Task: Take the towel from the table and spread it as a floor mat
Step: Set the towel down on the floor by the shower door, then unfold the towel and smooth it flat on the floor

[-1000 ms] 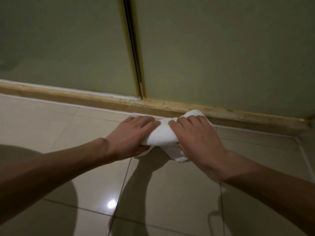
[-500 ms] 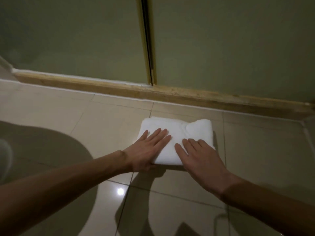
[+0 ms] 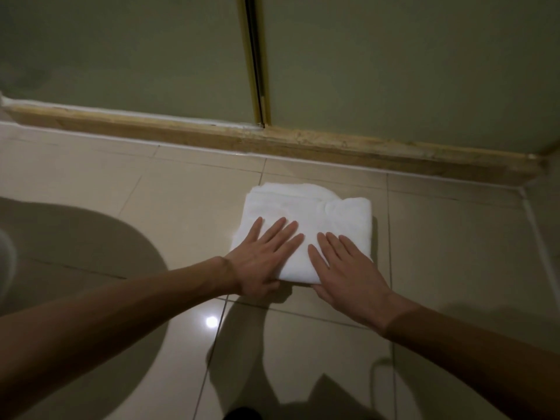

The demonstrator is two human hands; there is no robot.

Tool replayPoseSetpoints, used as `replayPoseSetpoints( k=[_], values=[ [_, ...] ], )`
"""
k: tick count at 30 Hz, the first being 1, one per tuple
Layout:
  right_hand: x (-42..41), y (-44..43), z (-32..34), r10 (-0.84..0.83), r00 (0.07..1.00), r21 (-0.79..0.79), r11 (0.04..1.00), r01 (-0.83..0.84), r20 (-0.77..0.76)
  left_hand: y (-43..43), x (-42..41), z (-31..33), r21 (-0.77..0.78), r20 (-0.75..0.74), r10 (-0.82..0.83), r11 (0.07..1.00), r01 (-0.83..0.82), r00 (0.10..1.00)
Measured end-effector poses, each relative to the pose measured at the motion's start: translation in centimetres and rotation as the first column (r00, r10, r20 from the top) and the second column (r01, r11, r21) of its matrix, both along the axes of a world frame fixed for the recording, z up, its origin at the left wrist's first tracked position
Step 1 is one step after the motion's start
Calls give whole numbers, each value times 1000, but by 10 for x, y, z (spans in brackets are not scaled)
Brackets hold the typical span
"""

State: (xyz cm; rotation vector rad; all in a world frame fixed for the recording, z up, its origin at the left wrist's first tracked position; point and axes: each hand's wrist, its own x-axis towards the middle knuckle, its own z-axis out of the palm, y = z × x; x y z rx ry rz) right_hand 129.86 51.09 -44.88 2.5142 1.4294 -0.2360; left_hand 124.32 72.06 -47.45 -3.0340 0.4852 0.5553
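1. A white folded terry towel (image 3: 306,219) lies flat on the glossy beige tiled floor (image 3: 151,201), near the floor's far edge and closer to its far right corner than to the left side.
2. The towel forms a thick, rough rectangle. Its wider span appears to run left to right, roughly in line with the worn wooden sill (image 3: 303,144) along the far edge, though the wide lens makes this hard to judge. A narrow row of tile separates towel and sill.
3. The towel's far right corner shows a bunched, rounded fold, while the far left corner is rounded off. The near edge faces the person.
4. The person's left hand (image 3: 266,259) rests palm down on the near left part of the towel, fingers straight and slightly spread, gripping nothing. The fingers point toward the sill and slant right.
5. The right hand (image 3: 345,268) lies flat in the same way on the near right part, fingers extended and slanting left, holding nothing. The heels of both hands overhang the towel's near edge.
6. The two hands lie just beside each other, fingertips close but apart.
7. Behind the sill stand dull green panels (image 3: 121,56), divided by a brass-coloured vertical strip (image 3: 256,56).
8. A bright spot of light (image 3: 211,321) glints on a tile near the left forearm, and the arms' shadows fall across the near floor.
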Motion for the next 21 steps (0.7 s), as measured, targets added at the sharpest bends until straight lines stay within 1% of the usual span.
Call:
replayPoseSetpoints(
  k=[3, 6, 9, 13, 21],
  values=[
    [0, 0, -5, -3, 1000, 25, 1000, 4, -27, -1, 0, 0, -44, 27, 3, 999, -2, 1000],
    [8, 2, -4, -47, 999, 23, 999, 47, -6, -2, 5, -1, -77, 67, 94, 993, -88, 993],
    [16, 1, -6, -81, 996, 3, 997, 81, -33, -1, 9, -5, -82, 50, 173, 982, -168, 984],
    [19, -3, -15, -77, 995, -18, 997, 76, -67, -2, 8, -15, -92, 39, 178, 981, -174, 983],
    [22, -6, -28, -75, 993, 6, 997, 76, -95, -4, 8, -22, -103, 58, 195, 977, -188, 979]
  ],
)
